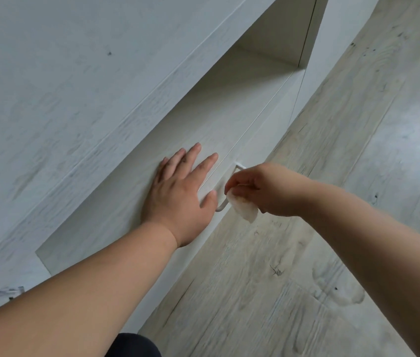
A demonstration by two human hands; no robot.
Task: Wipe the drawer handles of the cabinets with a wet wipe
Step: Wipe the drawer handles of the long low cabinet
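Observation:
A white bar handle (221, 207) juts from the front of a low white drawer (252, 140). My right hand (263, 189) pinches a crumpled white wet wipe (243, 208) against the middle of the handle; its fingers hide most of the bar. Only the handle's two bent ends show. My left hand (178, 191) lies flat with straight fingers on the drawer front just left of the handle, thumb near the bar's lower end.
A pale wood-grain cabinet top (62, 86) overhangs the recessed drawers on the left. An open white niche (281, 47) sits farther along. Light wood-look floor (306, 279) fills the right and bottom, and a dark knee (134, 346) shows at the bottom edge.

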